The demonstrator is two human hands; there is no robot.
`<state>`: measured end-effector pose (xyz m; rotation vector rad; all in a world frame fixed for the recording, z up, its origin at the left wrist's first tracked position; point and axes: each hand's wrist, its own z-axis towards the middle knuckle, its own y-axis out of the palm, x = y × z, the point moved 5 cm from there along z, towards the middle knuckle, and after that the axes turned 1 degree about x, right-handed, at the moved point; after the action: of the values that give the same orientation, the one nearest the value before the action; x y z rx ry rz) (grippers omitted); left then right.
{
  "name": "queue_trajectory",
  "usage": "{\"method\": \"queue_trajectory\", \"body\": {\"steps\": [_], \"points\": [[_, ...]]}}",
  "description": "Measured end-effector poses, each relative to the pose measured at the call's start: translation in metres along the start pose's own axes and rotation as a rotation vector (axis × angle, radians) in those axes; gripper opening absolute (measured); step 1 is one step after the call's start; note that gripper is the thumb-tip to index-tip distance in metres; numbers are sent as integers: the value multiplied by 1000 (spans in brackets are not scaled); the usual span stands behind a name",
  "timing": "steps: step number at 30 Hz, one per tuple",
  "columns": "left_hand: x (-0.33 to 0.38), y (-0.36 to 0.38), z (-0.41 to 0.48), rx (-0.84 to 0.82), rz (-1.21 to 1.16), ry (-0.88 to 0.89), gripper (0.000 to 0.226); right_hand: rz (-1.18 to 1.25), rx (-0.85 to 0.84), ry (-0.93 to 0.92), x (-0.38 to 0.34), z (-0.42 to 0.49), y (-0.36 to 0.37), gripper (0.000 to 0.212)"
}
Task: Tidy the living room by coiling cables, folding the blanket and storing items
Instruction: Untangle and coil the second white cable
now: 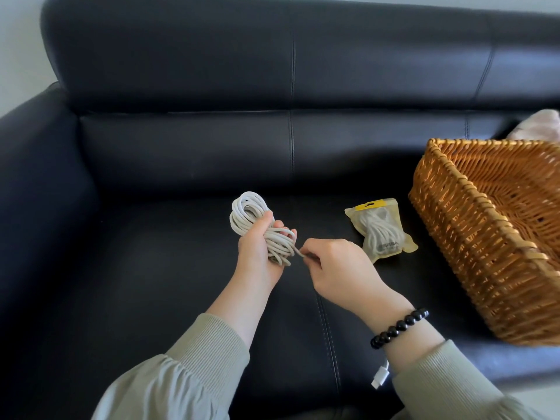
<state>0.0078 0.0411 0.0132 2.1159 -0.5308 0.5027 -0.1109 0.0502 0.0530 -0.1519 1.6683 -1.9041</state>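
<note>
My left hand (257, 250) grips a bundle of white cable (251, 216), coiled in loops with several turns wrapped across its middle. My right hand (336, 265) pinches the cable's loose strand just right of the bundle. The cable's white plug end (381, 375) hangs below my right wrist. A yellowish plastic pouch (380, 230) holding another coiled white cable lies on the sofa seat to the right of my hands. A woven wicker basket (472, 237) stands further right on the seat.
Everything rests on a black leather sofa (181, 147) with its armrest at the left. A pale pink cloth (539, 125) peeks out behind the basket at the far right. A black bead bracelet (397, 327) circles my right wrist.
</note>
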Motion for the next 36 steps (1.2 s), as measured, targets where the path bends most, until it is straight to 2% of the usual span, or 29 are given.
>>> {"method": "queue_trajectory", "body": {"steps": [5,8,12,17,21,27,31,34,36], "points": [[11,-6,6,120,124,140,12,-57,-99,23,-3,-2,9,23],[17,-9,6,191,187,216,16,-107,-151,-8,-7,-4,12,21],[26,-7,4,237,300,369,7,-108,-164,-41,-9,-5,11,16],[34,0,-2,178,558,565,13,-92,-115,-54,-7,-4,5,19],[32,8,-9,115,745,636,17,-113,-47,-77,-4,-4,-2,22],[31,13,-12,59,971,708,19,-14,19,-149,-7,-8,-7,12],[31,9,-2,37,1196,634,19,-51,101,-199,-5,-7,-12,7],[24,5,7,-35,1356,492,19,-138,268,-169,1,-8,-22,30],[18,3,9,-83,1375,396,18,-192,305,-152,3,-7,-25,36]]}}
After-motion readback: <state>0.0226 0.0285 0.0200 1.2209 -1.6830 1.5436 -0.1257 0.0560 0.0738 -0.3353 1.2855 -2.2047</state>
